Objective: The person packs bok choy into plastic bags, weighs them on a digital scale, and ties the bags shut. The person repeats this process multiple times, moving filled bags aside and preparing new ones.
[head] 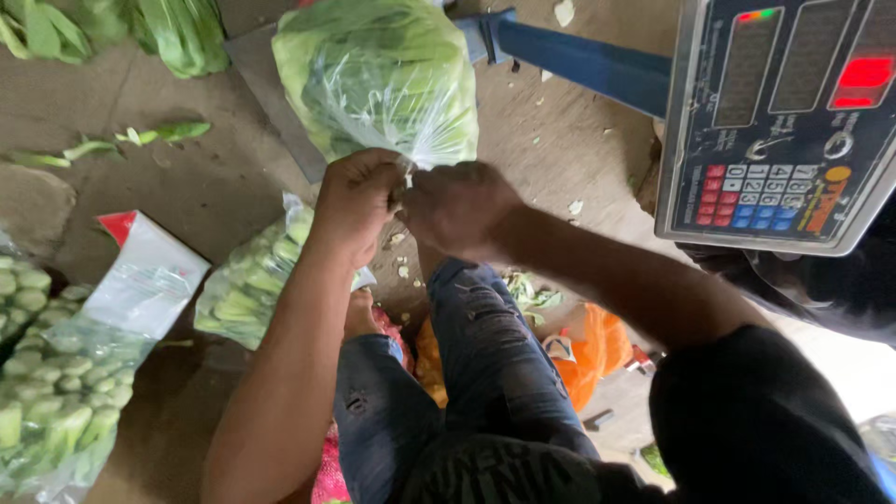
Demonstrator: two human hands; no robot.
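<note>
Where both fists meet at frame centre, the left hand [357,198] and right hand [459,207] are clenched on the twisted neck of a clear plastic bag [378,79] stuffed with pale green leafy vegetables; bag bulges full, film glossy and creased; it sits directly above the hands, top centre, on a grey scale platform [271,84]; scale display [784,121] upper right; another filled bag [247,285] lower left.
</note>
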